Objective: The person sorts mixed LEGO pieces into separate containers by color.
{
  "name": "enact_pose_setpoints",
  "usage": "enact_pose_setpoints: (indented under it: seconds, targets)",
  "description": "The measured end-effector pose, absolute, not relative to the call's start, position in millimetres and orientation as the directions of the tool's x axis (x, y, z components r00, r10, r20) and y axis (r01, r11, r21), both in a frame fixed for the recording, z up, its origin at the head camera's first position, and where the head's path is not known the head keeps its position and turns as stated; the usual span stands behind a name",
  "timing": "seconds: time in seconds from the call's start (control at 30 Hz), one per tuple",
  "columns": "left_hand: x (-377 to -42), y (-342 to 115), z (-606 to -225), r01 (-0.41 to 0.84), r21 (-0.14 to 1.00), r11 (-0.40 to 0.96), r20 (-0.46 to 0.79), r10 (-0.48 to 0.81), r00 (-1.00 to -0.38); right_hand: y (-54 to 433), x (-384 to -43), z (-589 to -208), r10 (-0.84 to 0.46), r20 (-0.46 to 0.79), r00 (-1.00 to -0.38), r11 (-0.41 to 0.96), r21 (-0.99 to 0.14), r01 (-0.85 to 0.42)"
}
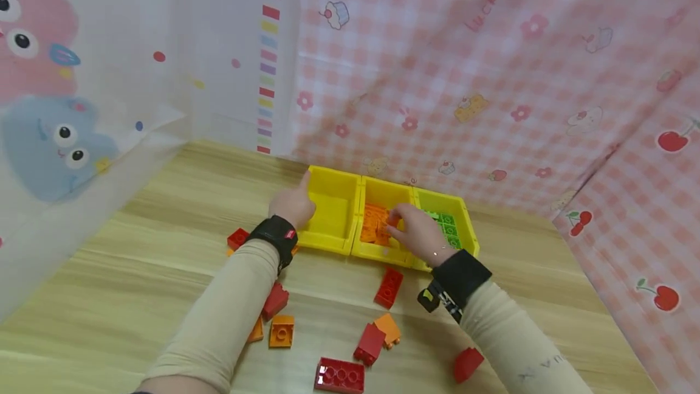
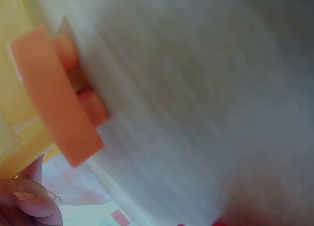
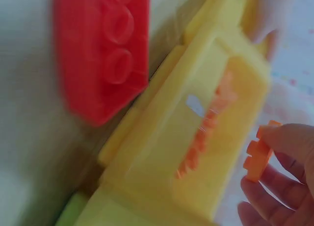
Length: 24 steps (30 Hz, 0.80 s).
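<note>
Three yellow bins stand joined in a row at the back. My left hand (image 1: pixel 291 204) grips the side wall of the left bin (image 1: pixel 330 214), whose bare floor shows. In the right wrist view, my right hand (image 3: pixel 289 172) pinches an orange toy building brick (image 3: pixel 258 155) between thumb and fingers. In the head view that right hand (image 1: pixel 418 233) is over the middle bin (image 1: pixel 383 253), which has orange bricks (image 1: pixel 374 224) in it. Green bricks (image 1: pixel 450 231) lie in the right bin (image 1: pixel 473 242), partly hidden by the right hand.
On the wooden table, a red brick (image 1: pixel 389 288) lies in front of the middle bin. Nearer are a long red brick (image 1: pixel 339 376), an orange brick (image 1: pixel 281 332), and another red brick (image 1: pixel 468 364) by the right forearm. A patterned cloth (image 1: pixel 415 78) hangs behind the bins.
</note>
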<state>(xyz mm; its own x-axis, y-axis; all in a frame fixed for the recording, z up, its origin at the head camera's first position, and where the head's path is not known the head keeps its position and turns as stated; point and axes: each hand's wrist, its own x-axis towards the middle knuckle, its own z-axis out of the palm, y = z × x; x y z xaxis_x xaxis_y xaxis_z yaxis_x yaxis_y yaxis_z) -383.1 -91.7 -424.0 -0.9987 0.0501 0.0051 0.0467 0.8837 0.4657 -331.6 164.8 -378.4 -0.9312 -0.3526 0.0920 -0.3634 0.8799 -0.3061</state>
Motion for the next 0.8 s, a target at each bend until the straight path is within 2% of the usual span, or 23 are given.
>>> enact_pose_setpoints:
  seconds: [0.2,0.43,0.57,0.7,0.8]
  targets:
    - [-380.7,-83.0,-428.0,0.032,0.463,0.886,-0.007,0.040,-0.999,147.6,-369.6,-398.3,-0.382,0.118,-0.917,0.878,-0.264,-0.400]
    - [-381.5,-86.0,-430.0,0.015,0.479,0.878,-0.012,0.024,-1.000,141.3,-388.7,-415.0,-0.356,0.044,-0.933,0.891,-0.285,-0.353]
    - [-385.1,-93.3,-430.6,0.011,0.489,0.872,-0.007,0.017,-1.000,134.7,-391.2,-415.9,-0.378,0.061,-0.924,0.879,-0.290,-0.379]
    - [-384.1,-88.9,-429.9,0.031,0.483,0.875,-0.009,0.041,-0.999,144.5,-380.8,-411.7,-0.401,0.079,-0.913,0.869,-0.283,-0.406]
    - [-382.9,-88.1,-429.7,0.038,0.485,0.874,-0.019,0.054,-0.998,161.3,-370.0,-403.0,-0.370,0.094,-0.924,0.872,-0.309,-0.380]
